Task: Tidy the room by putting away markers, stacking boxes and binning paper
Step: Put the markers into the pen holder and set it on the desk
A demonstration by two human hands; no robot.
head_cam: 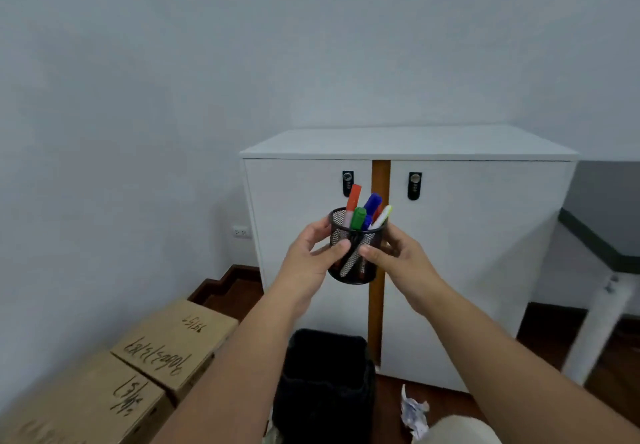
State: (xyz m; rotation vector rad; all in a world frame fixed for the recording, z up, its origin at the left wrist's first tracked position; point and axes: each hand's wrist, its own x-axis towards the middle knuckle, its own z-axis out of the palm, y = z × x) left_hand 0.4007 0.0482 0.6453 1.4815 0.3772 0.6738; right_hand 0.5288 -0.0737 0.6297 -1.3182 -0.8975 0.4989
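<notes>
Markers (363, 213) stand upright in a black mesh pen cup (353, 256), which is held in mid-air in front of a white two-door cabinet (467, 235), below the level of its top. Red, green, blue and white-bodied markers are visible; their caps project above the rim.

Grip state: the left hand (308, 260) and the right hand (403, 260) each curl round the cup wall from opposite sides, thumbs pressed on the near face, remaining fingers wrapped behind. Both hands are closed on the cup; neither holds anything else.

Handling, as a judgement: the loaded cup is probably light. The wire mesh should be stiff enough to take a firm squeeze and rough enough not to slip. The markers are loose inside, so the cup should be kept upright; tilting would let them slide out. Hold the cup by its side wall at mid-height, as it is held now, not by the markers.

Two cardboard boxes (173, 343) with handwritten marks lie end to end on the floor at the lower left, not stacked. A black bin (325, 374) stands on the floor before the cabinet. Crumpled paper (414, 412) lies on the floor just beside the bin, not yet binned.
</notes>
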